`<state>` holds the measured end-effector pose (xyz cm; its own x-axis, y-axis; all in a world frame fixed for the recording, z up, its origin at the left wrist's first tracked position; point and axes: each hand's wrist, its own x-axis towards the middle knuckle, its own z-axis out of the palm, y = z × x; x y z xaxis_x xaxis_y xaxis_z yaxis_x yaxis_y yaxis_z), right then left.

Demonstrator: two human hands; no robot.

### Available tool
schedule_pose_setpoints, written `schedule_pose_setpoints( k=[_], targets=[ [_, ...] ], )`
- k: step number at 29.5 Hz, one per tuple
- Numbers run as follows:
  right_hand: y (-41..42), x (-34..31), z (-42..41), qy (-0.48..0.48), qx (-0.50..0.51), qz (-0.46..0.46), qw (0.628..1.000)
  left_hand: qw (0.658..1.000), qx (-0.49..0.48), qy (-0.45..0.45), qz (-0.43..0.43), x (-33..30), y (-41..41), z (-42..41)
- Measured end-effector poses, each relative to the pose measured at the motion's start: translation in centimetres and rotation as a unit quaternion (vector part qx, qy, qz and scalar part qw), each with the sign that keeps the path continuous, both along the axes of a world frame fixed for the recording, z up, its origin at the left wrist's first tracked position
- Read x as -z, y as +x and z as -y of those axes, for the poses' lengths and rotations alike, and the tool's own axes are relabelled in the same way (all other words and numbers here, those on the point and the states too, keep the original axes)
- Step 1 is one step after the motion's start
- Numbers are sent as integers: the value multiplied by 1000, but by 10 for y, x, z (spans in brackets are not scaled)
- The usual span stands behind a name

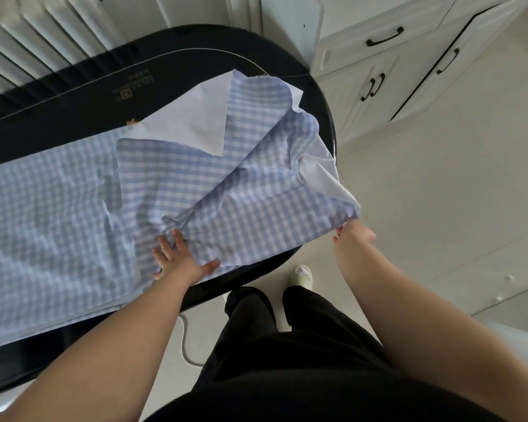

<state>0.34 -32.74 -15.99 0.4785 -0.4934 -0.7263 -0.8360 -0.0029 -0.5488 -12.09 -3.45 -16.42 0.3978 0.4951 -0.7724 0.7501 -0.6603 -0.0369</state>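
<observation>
A blue-and-white checked cloth (58, 214) with a plain white underside lies spread over a black oval table (73, 117). Its right end is folded back and rumpled, and white flaps show at the far side. My left hand (180, 257) lies flat on the cloth near the table's front edge, fingers spread and straight. Past the table's right edge, my right hand (352, 231) grips the cloth's right corner and holds it lifted.
A white radiator (28, 35) stands behind the table at the upper left. White cabinets with black handles (384, 38) line the right side. A white cable (185, 345) trails on the pale tiled floor under the table's front. My legs and a slipper (302, 275) are below.
</observation>
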Motion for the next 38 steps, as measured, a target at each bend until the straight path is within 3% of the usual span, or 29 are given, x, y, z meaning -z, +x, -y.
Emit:
schedule_pose_setpoints(
  k=[1,3,5,7,9,11,13,14,16,18,20,22,24,25,26,29,32,33,35,38],
  targets=[
    [3,-7,-5,118,152,28,981,1000,2,-2,-5,0,0,0],
    [-2,-26,0,140,191,116,965,1000,12,-3,-14,4,-1,-3],
    [0,-55,4,123,55,175,975,999,29,-3,-16,9,-3,-8],
    [10,-92,10,132,-138,225,956,999,31,-3,-13,15,-3,-12],
    [21,-134,18,84,-374,236,893,1000,28,-2,-10,18,-3,-13],
    [29,-167,26,-54,-553,204,806,1000,28,0,-4,17,-4,-11],
    [32,-189,32,-139,-630,177,744,1000,21,-5,0,12,-4,-8],
    [31,-195,32,-137,-644,180,731,1000,14,-8,2,11,-4,-7],
    [26,-197,28,-72,-617,202,757,1000,6,-10,7,8,-3,-5],
    [16,-192,15,24,-532,251,808,1000,-2,-12,14,6,-3,-4],
    [2,-190,0,87,-490,294,816,1000,0,-14,21,6,-3,-3],
    [-10,-194,-6,47,-547,353,757,1000,3,-17,20,7,-3,-4],
    [-8,-200,0,-83,-645,384,656,1000,5,-16,16,7,-3,-5],
    [-3,-197,6,-134,-659,384,633,1000,5,-15,15,7,-3,-5],
    [4,-189,15,-161,-652,367,643,1000,2,-15,14,7,-3,-4],
    [29,-119,53,-185,-593,207,756,1000,-11,-11,6,6,0,-3],
    [38,-43,88,-50,-470,-2,881,999,-29,-14,23,4,0,-2],
    [35,-23,93,-21,-437,-14,899,998,-36,-10,40,4,-2,-1],
    [22,-2,89,-27,-439,6,898,995,-35,23,95,3,-12,7],
    [8,14,80,-109,-444,41,888,972,70,83,209,6,-31,32]
  ],
)
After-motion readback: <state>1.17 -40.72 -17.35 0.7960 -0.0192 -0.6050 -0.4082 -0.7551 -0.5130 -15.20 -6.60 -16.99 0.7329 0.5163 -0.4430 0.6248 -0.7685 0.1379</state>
